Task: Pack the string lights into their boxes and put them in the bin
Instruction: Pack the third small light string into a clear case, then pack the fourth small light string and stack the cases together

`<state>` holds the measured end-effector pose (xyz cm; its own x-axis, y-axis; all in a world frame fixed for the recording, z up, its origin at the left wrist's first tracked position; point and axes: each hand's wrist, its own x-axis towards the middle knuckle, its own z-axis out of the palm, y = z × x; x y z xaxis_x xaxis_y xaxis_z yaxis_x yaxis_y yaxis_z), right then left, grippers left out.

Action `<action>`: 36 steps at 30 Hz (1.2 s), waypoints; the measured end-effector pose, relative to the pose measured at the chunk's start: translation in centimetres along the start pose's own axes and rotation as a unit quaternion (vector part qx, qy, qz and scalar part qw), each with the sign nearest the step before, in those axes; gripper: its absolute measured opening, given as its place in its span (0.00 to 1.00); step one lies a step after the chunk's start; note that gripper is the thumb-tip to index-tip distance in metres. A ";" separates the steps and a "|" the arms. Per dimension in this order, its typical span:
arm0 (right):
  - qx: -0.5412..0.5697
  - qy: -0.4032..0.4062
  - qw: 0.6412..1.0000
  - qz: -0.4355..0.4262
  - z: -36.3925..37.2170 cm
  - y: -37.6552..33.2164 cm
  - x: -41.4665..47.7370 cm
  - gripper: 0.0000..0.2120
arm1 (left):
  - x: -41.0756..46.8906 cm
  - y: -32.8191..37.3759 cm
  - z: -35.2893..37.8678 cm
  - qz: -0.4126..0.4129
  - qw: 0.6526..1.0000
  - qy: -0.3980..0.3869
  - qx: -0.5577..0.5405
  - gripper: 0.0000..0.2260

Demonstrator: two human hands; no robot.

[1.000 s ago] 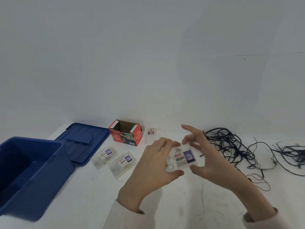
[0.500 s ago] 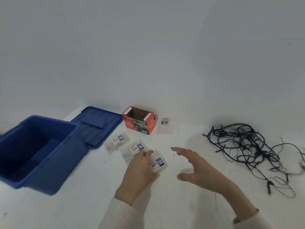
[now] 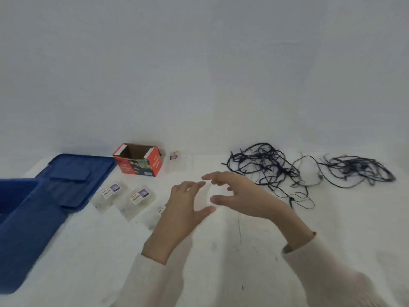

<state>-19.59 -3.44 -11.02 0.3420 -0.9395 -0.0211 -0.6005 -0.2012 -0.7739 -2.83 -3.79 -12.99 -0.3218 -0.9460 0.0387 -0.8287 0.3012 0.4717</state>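
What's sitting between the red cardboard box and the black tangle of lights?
Head view: a small clear labelled case beside the red box; from there to the tangle, bare white table.

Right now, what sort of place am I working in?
Likely a plain packing table against a bare wall, with tangled string lights, clear labelled boxes and a blue bin.

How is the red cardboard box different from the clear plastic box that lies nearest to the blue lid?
The red cardboard box is opaque; the clear plastic box is see-through. The red cardboard box stands with its top open; the clear plastic box lies flat. The red cardboard box is printed over its sides; the clear plastic box bears only a small label. Both rest on the white table.
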 end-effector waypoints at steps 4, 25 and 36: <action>-0.028 0.090 0.994 0.063 -4.1 1.8 -5.9 0.21 | 1.1 7.6 3.1 0.109 0.989 -0.030 -0.099 0.20; -0.093 0.272 0.867 0.407 -6.5 9.1 -23.5 0.25 | -2.0 20.1 12.6 0.118 0.894 -0.366 -0.228 0.21; -0.114 0.254 0.906 0.320 -9.0 7.1 -20.3 0.22 | -0.6 18.2 8.0 0.070 0.858 -0.320 -0.396 0.24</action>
<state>-37.30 11.71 -10.38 -0.4700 -0.8790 -0.0806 -0.7117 0.4314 -0.5544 -21.42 3.21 -11.48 -0.7880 -0.5719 -0.2282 -0.2724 -0.0086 0.9622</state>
